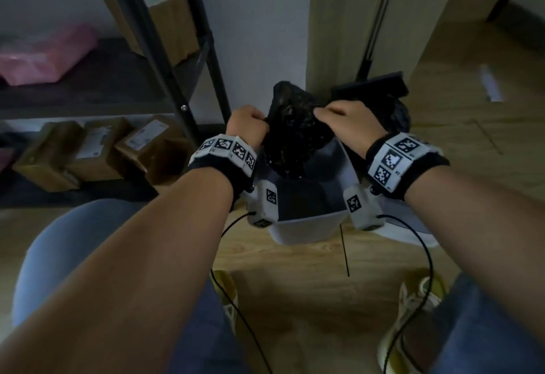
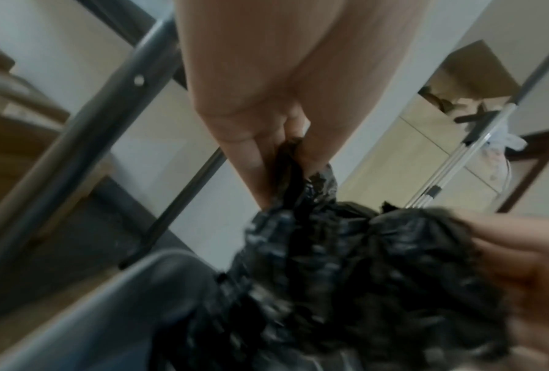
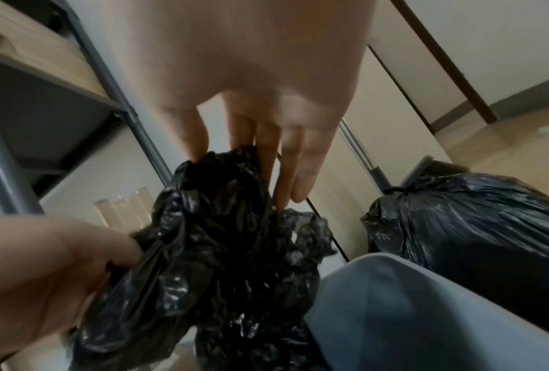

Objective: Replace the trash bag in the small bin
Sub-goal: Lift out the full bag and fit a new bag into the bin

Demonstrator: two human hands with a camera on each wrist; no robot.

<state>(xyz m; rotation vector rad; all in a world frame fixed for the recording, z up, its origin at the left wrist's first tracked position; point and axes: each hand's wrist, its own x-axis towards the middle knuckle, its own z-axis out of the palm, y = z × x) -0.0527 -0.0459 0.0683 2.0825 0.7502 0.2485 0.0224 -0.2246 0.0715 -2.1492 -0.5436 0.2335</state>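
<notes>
Wooden floor under the small bin [image 1: 306,227], we pinch a crumpled black trash bag [image 1: 295,134] in left hand [image 1: 247,126] and right hand [image 1: 345,126], whose thin film, seemingly unopened, may tear if yanked.

Wooden floor [image 1: 309,258] carries the grey bin [image 1: 306,226] and cardboard boxes [image 1: 97,146].

Two black trash bags are in sight: one crumpled bag [image 1: 295,134] between the hands and one full, tied bag [image 3: 470,226] standing behind the bin. There is one small grey bin [image 1: 303,226]. Two hands show, a left hand [image 1: 246,126] and a right hand [image 1: 348,126]. Four cardboard boxes are visible: three low boxes [image 1: 97,149] under the shelf and one upper box [image 1: 165,25]. One pink bundle [image 1: 44,55] lies on the single metal shelf [image 1: 88,99]. Two shoes [image 1: 413,308] show.
</notes>
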